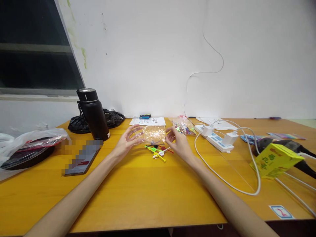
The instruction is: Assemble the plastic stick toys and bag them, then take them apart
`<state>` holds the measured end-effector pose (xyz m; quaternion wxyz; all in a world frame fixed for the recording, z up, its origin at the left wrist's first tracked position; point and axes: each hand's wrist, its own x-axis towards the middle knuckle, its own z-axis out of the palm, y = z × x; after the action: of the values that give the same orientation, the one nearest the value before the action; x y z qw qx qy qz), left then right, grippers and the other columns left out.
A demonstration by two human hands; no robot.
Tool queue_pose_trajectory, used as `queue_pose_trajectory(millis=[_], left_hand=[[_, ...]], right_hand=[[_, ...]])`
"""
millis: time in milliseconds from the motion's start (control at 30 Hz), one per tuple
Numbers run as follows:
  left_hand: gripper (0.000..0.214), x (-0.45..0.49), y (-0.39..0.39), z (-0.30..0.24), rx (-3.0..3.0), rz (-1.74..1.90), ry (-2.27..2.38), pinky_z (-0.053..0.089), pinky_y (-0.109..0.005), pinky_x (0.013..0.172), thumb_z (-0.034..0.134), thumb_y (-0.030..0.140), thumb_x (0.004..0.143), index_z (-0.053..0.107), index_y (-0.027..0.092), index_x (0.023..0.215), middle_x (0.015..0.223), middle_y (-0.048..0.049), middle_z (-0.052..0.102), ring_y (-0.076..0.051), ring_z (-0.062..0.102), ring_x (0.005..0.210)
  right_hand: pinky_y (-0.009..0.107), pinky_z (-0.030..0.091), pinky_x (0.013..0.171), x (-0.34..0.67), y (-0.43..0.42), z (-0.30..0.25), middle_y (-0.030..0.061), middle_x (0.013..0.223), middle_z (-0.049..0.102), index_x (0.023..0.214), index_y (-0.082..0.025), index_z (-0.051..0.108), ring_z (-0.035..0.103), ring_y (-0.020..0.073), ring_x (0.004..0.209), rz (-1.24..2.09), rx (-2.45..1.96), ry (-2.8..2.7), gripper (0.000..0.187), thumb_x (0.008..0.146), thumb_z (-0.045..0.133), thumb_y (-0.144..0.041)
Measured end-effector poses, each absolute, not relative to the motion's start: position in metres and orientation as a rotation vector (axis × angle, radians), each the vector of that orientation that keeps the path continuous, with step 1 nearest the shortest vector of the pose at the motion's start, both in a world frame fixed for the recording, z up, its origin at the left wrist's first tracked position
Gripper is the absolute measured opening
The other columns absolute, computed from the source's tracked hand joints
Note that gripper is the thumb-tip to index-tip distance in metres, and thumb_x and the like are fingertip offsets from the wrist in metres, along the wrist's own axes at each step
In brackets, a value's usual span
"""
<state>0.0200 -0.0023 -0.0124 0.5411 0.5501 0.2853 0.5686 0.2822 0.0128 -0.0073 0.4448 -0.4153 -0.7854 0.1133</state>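
Note:
A clear, crinkled plastic bag (154, 134) is stretched between my two hands, a little above the table. My left hand (127, 140) grips its left end, fingers curled round the film. At the right end, my right hand (176, 140) pinches the bag between thumb and fingers. Just below it on the wood lies a small heap of plastic pieces (158, 151) in green, yellow, white, red and black, with thin stems and round parts. Part of the heap is hidden behind the bag.
On the left stand a black flask (93, 115) and a phone (85, 161). Behind are a screwdriver (145, 116) on paper and a bag of coloured pieces (182, 125). A power strip (214, 140) with looping white cables and a yellow carton (275, 161) occupy the right.

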Motion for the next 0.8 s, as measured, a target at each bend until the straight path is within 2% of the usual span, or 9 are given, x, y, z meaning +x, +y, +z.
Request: queue_pose_trajectory(millis=[200, 333, 433, 567, 667, 800], left_hand=[[0.07, 0.0197, -0.0019, -0.0106, 1.269, 1.362, 0.697, 0.046, -0.049, 0.111, 0.081, 0.021, 0.075, 0.052, 0.034, 0.137, 0.147, -0.0077, 0.052, -0.031, 0.049, 0.137], [0.071, 0.021, -0.0025, -0.0102, 1.276, 1.341, 0.67, 0.044, -0.048, 0.113, 0.081, 0.021, 0.075, 0.05, 0.035, 0.137, 0.145, -0.0077, 0.054, -0.031, 0.05, 0.136], [0.069, 0.0216, -0.0027, -0.0105, 1.285, 1.329, 0.658, 0.041, -0.047, 0.115, 0.081, 0.02, 0.076, 0.05, 0.034, 0.136, 0.144, -0.0082, 0.054, -0.03, 0.053, 0.134], [0.065, 0.0211, -0.002, -0.0109, 1.286, 1.338, 0.658, 0.041, -0.047, 0.114, 0.08, 0.021, 0.077, 0.051, 0.033, 0.134, 0.143, -0.0087, 0.055, -0.031, 0.056, 0.131], [0.063, 0.0209, -0.0019, -0.0112, 1.307, 1.336, 0.65, 0.042, -0.048, 0.113, 0.08, 0.021, 0.079, 0.051, 0.032, 0.133, 0.144, -0.0094, 0.054, -0.031, 0.056, 0.131], [0.059, 0.0221, -0.0031, -0.012, 1.328, 1.297, 0.625, 0.046, -0.049, 0.108, 0.078, 0.022, 0.081, 0.051, 0.03, 0.132, 0.147, -0.0113, 0.052, -0.034, 0.054, 0.132]], right_hand=[[0.03, 0.05, 0.068, 0.2854, 0.0178, -0.0046, 0.0015, 0.081, 0.065, 0.1, -0.024, 0.056, 0.064, 0.0186, 0.077, 0.387, -1.06, -1.763, 0.013, 0.088, 0.057, -0.029], [0.032, 0.052, 0.073, 0.2856, 0.0179, -0.0052, 0.0045, 0.095, 0.067, 0.1, -0.024, 0.059, 0.064, 0.0184, 0.081, 0.354, -1.039, -1.79, 0.012, 0.09, 0.054, -0.028], [0.034, 0.053, 0.08, 0.2849, 0.018, -0.0065, 0.0073, 0.108, 0.066, 0.098, -0.024, 0.064, 0.064, 0.0201, 0.094, 0.327, -0.977, -1.834, 0.016, 0.093, 0.05, -0.025], [0.037, 0.053, 0.087, 0.2854, 0.0192, -0.0085, 0.0078, 0.111, 0.068, 0.094, -0.025, 0.07, 0.064, 0.0234, 0.106, 0.273, -0.945, -1.879, 0.023, 0.095, 0.047, -0.024], [0.039, 0.05, 0.09, 0.2854, 0.02, -0.0104, 0.0068, 0.108, 0.071, 0.096, -0.025, 0.07, 0.066, 0.0244, 0.101, 0.232, -0.965, -1.905, 0.024, 0.095, 0.046, -0.025], [0.035, 0.049, 0.08, 0.2829, 0.0196, -0.0122, 0.0051, 0.093, 0.072, 0.092, -0.023, 0.067, 0.065, 0.0232, 0.083, 0.284, -1.007, -1.938, 0.022, 0.097, 0.047, -0.029]])
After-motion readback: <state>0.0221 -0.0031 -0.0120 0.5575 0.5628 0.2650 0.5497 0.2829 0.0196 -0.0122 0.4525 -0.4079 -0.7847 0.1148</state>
